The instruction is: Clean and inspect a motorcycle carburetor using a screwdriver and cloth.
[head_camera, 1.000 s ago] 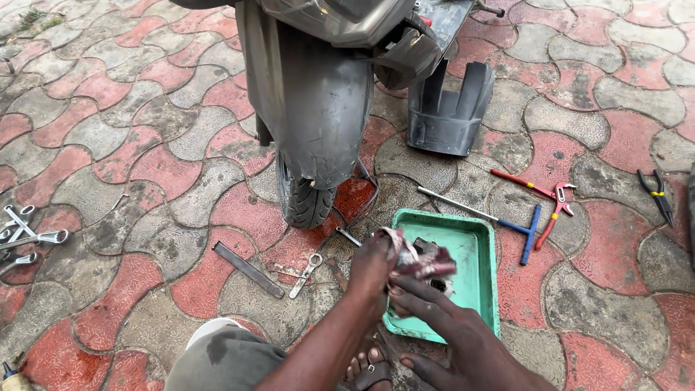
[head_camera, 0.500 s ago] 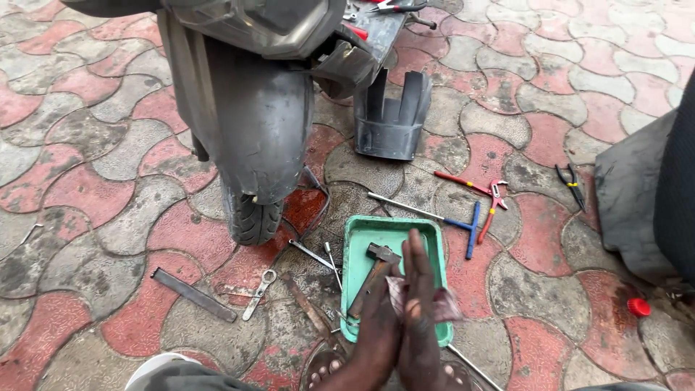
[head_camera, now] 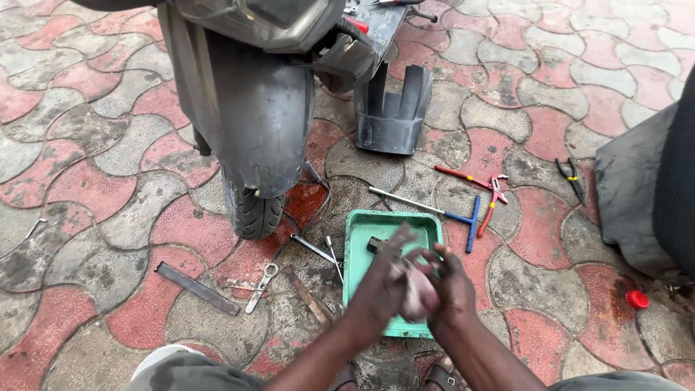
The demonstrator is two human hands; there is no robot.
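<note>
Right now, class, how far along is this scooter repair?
Done: a black plastic guard lies detached beside the scooter. In hand: the left hand and right hand rub a cloth over the green tray. Left: guard unfitted, spanner lying out.

Layout, clock directions taken from the tray (head_camera: 356, 255) at centre. Both hands — left hand (head_camera: 385, 284), right hand (head_camera: 450, 288) — meet over the tray's near half, a cloth (head_camera: 418, 297) pressed between them. At 11 o'clock stands the scooter wheel (head_camera: 252, 210) under its mudguard (head_camera: 264, 123). At 12 o'clock, farther off, a plastic cover (head_camera: 391, 116) rests on the paving. At 2 o'clock lie a T-handle wrench (head_camera: 463, 217) and, beyond it, pliers (head_camera: 496, 190). At 9 o'clock — a spanner (head_camera: 260, 287), then a flat bar (head_camera: 196, 287).
</note>
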